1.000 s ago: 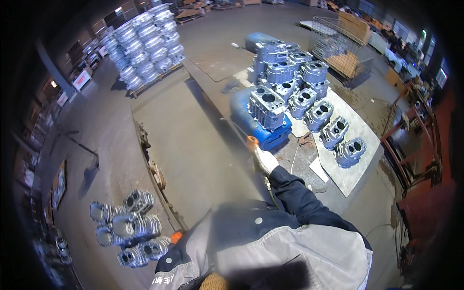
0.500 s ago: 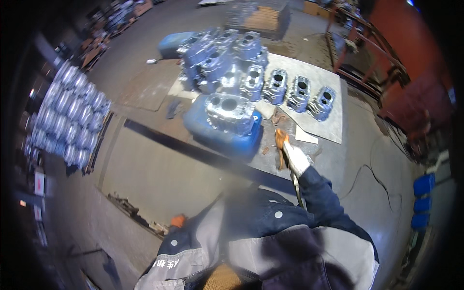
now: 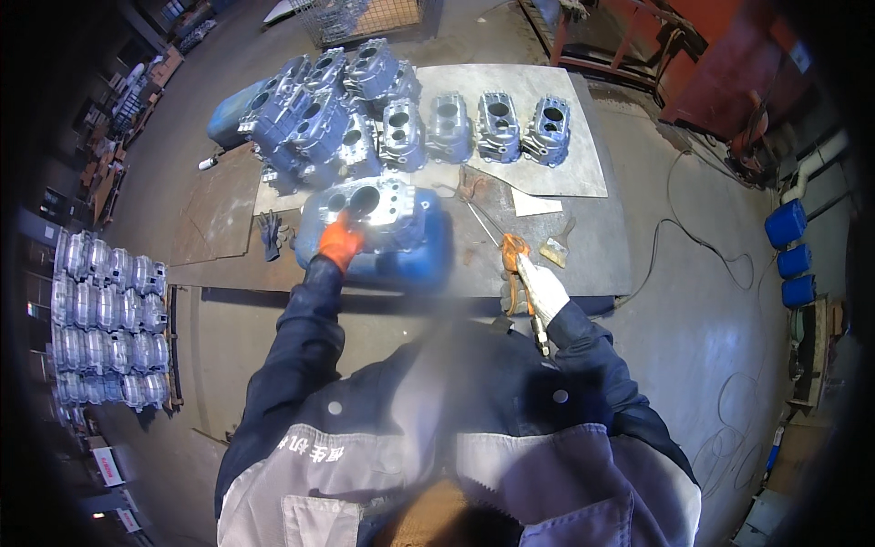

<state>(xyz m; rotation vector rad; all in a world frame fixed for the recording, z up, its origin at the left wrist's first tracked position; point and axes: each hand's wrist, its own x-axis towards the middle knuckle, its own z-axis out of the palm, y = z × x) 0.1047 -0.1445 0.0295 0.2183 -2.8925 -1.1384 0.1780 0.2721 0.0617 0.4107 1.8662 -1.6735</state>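
Observation:
A cast metal housing [image 3: 387, 202] with round bores lies on a blue plastic drum [image 3: 401, 264] at the near side of the table. My left hand [image 3: 341, 241], in an orange glove, grips the housing's near left edge; its fingers are slightly blurred. Right of the drum, my right hand [image 3: 538, 278], in an orange-and-white glove, is closed around a slim tool. That tool's thin metal rod [image 3: 485, 221] points toward the far left, and a metal fitting [image 3: 542, 339] shows below the hand. A paint brush [image 3: 557, 246] lies just right of this hand.
Several similar housings [image 3: 499, 128] stand in a row on a pale board [image 3: 588, 164], with more stacked at left [image 3: 305, 114]. Dark gloves [image 3: 271, 235], a brown rag [image 3: 471, 183] and a white sheet [image 3: 536, 202] lie about. A cable [image 3: 665, 223] trails across the floor at right.
My left hand has come up from low at the left to the housing on the drum. My view has turned, shifting the table leftward. My right hand keeps hold of the slim tool.

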